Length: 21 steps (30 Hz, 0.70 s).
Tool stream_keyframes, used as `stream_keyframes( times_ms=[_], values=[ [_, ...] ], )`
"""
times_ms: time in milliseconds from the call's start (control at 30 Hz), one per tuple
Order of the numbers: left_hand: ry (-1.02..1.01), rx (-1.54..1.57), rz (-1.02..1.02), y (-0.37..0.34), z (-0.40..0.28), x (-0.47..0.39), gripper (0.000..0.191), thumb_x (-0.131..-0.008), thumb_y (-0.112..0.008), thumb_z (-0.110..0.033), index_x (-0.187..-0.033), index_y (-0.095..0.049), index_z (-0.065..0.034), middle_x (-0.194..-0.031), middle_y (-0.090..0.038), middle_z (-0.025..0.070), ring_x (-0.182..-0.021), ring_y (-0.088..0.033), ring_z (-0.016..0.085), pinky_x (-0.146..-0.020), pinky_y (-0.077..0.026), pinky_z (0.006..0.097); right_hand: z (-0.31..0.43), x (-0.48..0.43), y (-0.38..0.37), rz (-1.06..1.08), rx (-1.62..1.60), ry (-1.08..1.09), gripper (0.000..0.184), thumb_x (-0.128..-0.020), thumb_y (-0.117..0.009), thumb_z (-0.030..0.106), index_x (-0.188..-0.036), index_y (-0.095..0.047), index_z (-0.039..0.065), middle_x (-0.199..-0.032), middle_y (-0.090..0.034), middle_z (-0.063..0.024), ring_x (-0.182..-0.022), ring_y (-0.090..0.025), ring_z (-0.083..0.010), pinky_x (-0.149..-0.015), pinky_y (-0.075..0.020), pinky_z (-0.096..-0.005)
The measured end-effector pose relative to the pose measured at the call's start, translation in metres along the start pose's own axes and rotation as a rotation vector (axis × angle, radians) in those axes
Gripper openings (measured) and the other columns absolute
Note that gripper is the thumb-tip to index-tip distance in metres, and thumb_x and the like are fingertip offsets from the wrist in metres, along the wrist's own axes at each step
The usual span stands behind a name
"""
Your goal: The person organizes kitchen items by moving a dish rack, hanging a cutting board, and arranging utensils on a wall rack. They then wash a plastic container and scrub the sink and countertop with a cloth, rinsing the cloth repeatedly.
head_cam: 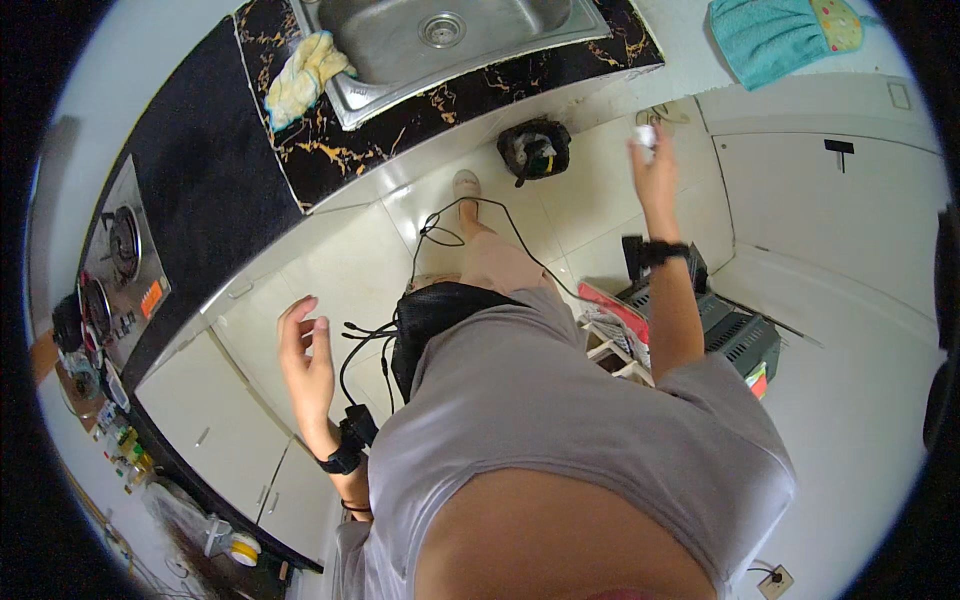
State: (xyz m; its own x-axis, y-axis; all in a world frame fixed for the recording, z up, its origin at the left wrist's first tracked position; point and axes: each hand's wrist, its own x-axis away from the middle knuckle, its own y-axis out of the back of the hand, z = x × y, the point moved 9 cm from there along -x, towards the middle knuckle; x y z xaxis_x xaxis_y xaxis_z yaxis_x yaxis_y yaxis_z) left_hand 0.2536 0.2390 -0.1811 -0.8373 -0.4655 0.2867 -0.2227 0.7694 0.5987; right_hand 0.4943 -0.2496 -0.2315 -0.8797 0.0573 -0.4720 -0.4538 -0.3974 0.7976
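Observation:
My right hand [657, 184] reaches forward over the tiled floor, its fingers closed around a small white wad [645, 136], perhaps crumpled tissue. Motion blur softens that hand's outline. To its left on the floor stands a small bin lined with a black bag [559, 131], with crumpled waste inside. My left hand [309, 360] hangs at my other side, fingers loosely bent, thumb apart, holding nothing. Beside it, black cables [346, 367] stick out from a black pouch [450, 307] at my waist.
A steel sink [375, 75] is set in the black marbled counter [337, 161], a yellow cloth [304, 82] at its corner. A gas stove [139, 247] is at left. Right of me, a dark grey appliance [739, 330] stands low. A teal towel [772, 37] hangs at upper right.

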Motion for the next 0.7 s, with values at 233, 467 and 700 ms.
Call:
stream_keyframes(
  times_ms=[233, 467, 700],
  values=[
    [0.077, 0.038, -0.286, 0.086, 0.083, 0.086, 0.023, -0.090, -0.055, -0.011, -0.113, -0.057, -0.0067, -0.121, -0.056, 0.0070, -0.087, -0.058, 0.016, -0.073, -0.047, 0.0282, -0.040, 0.115, -0.128, 0.615, -0.243, -0.213, 0.023, -0.088, -0.055, 0.021, -0.091, -0.061, -0.001, -0.071, -0.061, -0.0104, -0.064, -0.061, -0.0141, -0.060, -0.0490, -0.0294],
    [0.171, 0.211, -0.571, 0.112, 0.222, 0.150, 0.024, -0.090, -0.056, -0.010, -0.114, -0.056, -0.0043, -0.118, -0.056, 0.0073, -0.089, -0.057, 0.016, -0.077, -0.047, 0.0280, 0.115, 0.227, -0.248, 1.123, -0.240, 0.388, 0.022, -0.081, -0.057, 0.022, -0.080, -0.060, 0.000, -0.073, -0.062, -0.0185, -0.064, -0.059, -0.0315, -0.059, -0.0454, -0.0406],
    [0.375, 0.166, -0.696, 0.133, 0.296, 0.216, 0.025, -0.087, -0.057, -0.005, -0.112, -0.056, -0.0044, -0.113, -0.057, 0.0090, -0.085, -0.058, 0.017, -0.074, -0.048, 0.0278, 0.297, 0.281, -0.239, 1.282, -0.252, 0.610, 0.024, -0.084, -0.053, 0.021, -0.080, -0.059, -0.002, -0.077, -0.059, -0.0260, -0.075, -0.059, -0.0414, -0.064, -0.0462, -0.0461]
  ],
)
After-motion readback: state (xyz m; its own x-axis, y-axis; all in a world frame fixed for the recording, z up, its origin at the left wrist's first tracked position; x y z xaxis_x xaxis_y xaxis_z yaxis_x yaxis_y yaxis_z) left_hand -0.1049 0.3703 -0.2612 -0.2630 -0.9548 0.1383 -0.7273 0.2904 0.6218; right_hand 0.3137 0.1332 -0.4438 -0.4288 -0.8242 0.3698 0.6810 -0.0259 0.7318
